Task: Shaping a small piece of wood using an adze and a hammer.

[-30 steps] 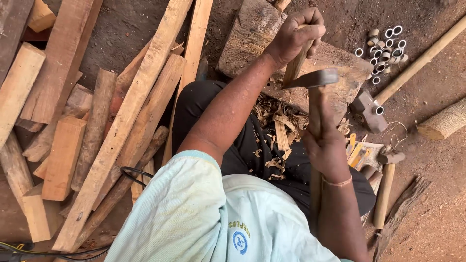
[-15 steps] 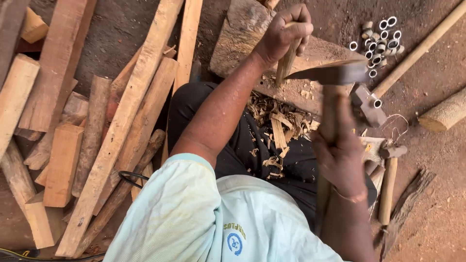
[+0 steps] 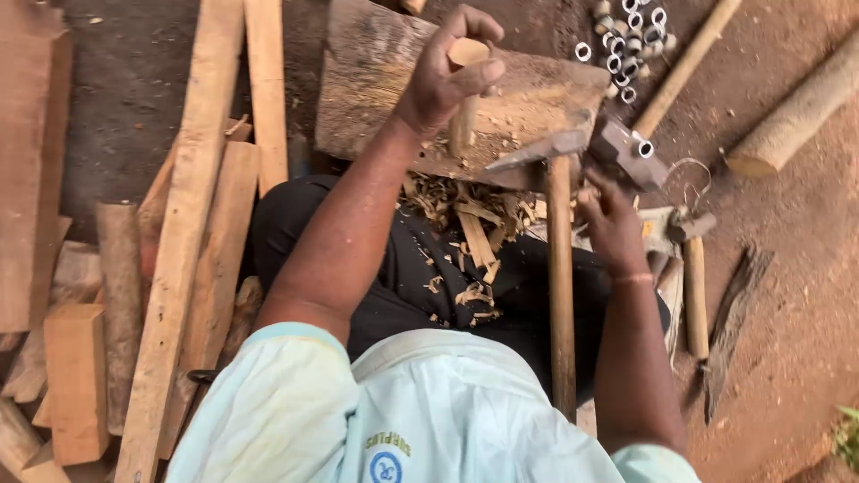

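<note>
Outdoor woodworking yard on bare earth. Landmark: chopping block (image 3: 376, 98). Left of it, planks (image 3: 192, 259) and offcuts (image 3: 76, 380); below it, shavings (image 3: 456, 201); right of it, metal rings (image 3: 626, 45), a log (image 3: 792, 112), hammers (image 3: 693, 268).

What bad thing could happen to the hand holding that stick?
The left hand holds the wooden peg upright on the chopping block, close beside the adze blade. A stray chop might cut the fingers. The right hand has its fingers spread beside the long handle, so the tool might slip.
</note>
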